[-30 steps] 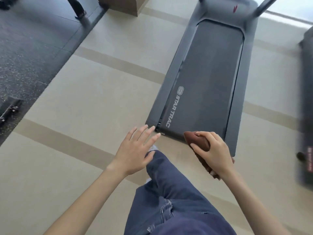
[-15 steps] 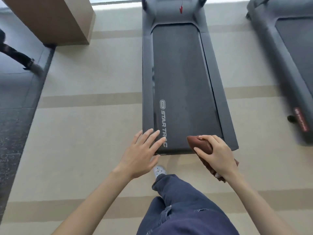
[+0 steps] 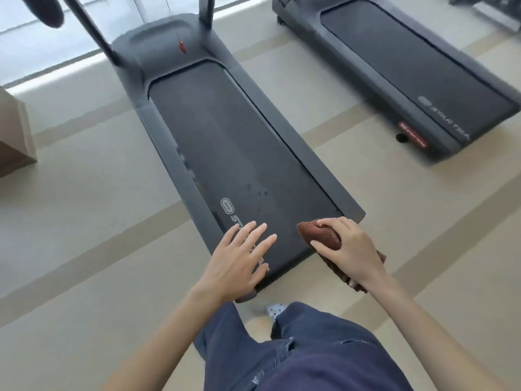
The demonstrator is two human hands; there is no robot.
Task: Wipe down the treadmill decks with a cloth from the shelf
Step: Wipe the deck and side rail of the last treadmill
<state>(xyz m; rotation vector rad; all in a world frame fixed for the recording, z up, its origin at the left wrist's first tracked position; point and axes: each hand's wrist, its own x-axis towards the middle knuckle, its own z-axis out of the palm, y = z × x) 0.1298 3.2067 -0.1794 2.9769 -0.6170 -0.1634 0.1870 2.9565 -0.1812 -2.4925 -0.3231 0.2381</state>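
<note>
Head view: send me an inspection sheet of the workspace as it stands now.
Surface: near treadmill deck, dark belt with small dark spots near the logo.
Job's things: brown cloth, bunched, at the deck's rear right corner.
Clutter: nothing seen.
Grippers: left hand, fingers straight and spread above the deck's rear end, contact unclear; right hand grips the cloth.
Cables: nothing seen.
Surroundings: second treadmill to the right; beige floor; wooden block at left.
</note>
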